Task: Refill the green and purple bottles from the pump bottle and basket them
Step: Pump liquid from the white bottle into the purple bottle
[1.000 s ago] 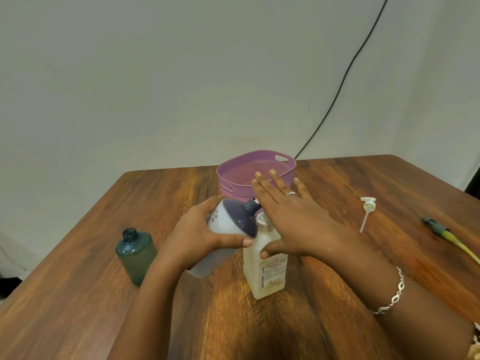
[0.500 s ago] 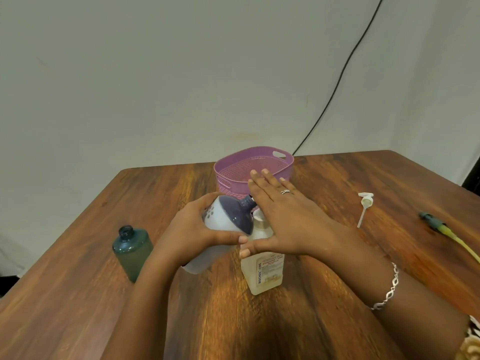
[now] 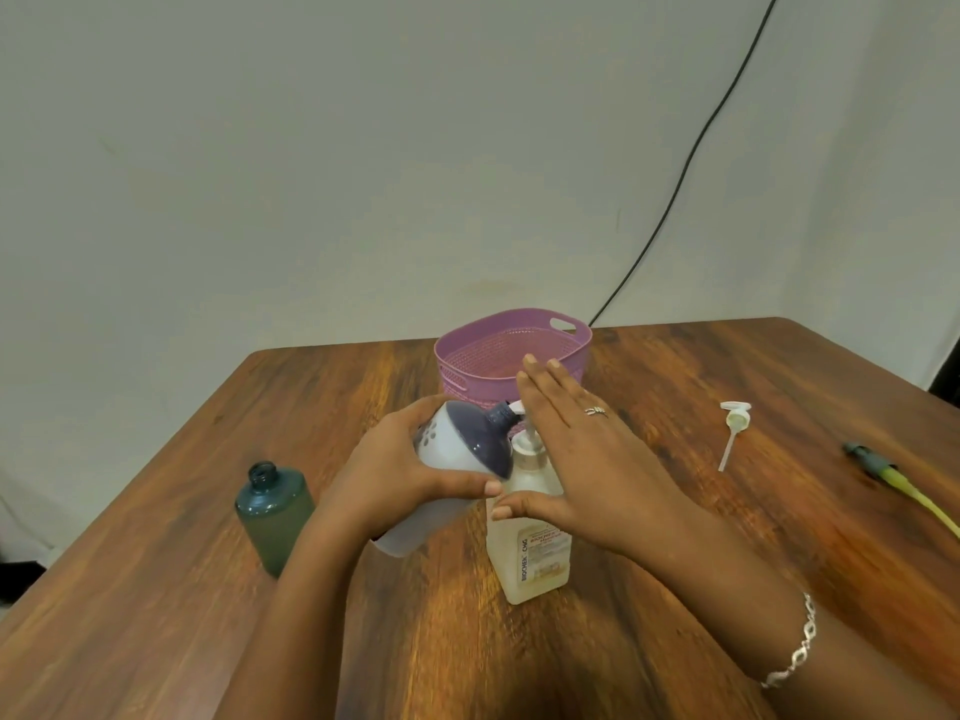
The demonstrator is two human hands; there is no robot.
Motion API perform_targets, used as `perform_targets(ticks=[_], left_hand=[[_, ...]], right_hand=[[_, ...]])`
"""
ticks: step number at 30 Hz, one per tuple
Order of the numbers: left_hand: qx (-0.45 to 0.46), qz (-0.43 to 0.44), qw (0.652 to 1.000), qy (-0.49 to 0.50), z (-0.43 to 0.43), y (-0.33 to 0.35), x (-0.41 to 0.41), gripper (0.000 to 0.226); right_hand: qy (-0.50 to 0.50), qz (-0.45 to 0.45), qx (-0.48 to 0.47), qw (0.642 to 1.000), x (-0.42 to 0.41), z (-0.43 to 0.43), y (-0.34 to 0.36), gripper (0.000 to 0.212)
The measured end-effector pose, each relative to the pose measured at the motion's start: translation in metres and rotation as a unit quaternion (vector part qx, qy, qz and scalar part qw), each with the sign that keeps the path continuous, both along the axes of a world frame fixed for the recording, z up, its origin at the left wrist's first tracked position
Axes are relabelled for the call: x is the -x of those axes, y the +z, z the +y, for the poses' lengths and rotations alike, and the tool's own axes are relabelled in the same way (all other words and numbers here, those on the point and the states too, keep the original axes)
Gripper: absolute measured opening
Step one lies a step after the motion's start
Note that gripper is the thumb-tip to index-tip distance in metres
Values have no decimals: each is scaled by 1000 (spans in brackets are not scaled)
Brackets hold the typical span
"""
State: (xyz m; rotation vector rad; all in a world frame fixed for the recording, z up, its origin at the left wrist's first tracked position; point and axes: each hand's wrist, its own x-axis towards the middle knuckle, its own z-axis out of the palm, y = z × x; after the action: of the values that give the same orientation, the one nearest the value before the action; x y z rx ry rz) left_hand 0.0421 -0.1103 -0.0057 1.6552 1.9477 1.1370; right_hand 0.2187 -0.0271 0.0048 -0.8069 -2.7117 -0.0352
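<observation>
My left hand [image 3: 395, 470] grips the purple-and-white bottle [image 3: 457, 449], tilted with its open neck up against the nozzle of the pump bottle [image 3: 530, 543]. The pump bottle stands upright in the middle of the table, pale liquid inside. My right hand [image 3: 576, 454] lies flat with straight fingers on top of its pump head, hiding most of it. The green bottle [image 3: 275, 517] stands uncapped at the left, apart from both hands. The purple basket [image 3: 467, 356] sits just behind the hands.
A loose white pump cap with its tube [image 3: 733, 428] lies on the wooden table [image 3: 675, 511] at the right. A yellow-and-black cable end [image 3: 893, 475] lies at the far right edge. A black cord [image 3: 691, 148] hangs down the wall.
My right hand has risen slightly, so the pump stem shows beneath it. The purple bottle stays tilted at the nozzle in my left hand.
</observation>
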Motion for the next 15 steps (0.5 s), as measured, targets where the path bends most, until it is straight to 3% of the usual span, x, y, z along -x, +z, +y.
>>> perform_targets(ticks=[5, 11, 15], left_hand=[[2, -2, 1000, 0, 0, 2, -1, 69], [8, 14, 1000, 7, 3, 0, 0, 79], [4, 8, 1000, 3, 0, -2, -2, 80]], right_hand=[[-41, 98, -55, 993, 1, -10, -14, 80], [-56, 96, -99, 989, 4, -9, -20, 85], [-45, 95, -81, 991, 1, -9, -24, 83]])
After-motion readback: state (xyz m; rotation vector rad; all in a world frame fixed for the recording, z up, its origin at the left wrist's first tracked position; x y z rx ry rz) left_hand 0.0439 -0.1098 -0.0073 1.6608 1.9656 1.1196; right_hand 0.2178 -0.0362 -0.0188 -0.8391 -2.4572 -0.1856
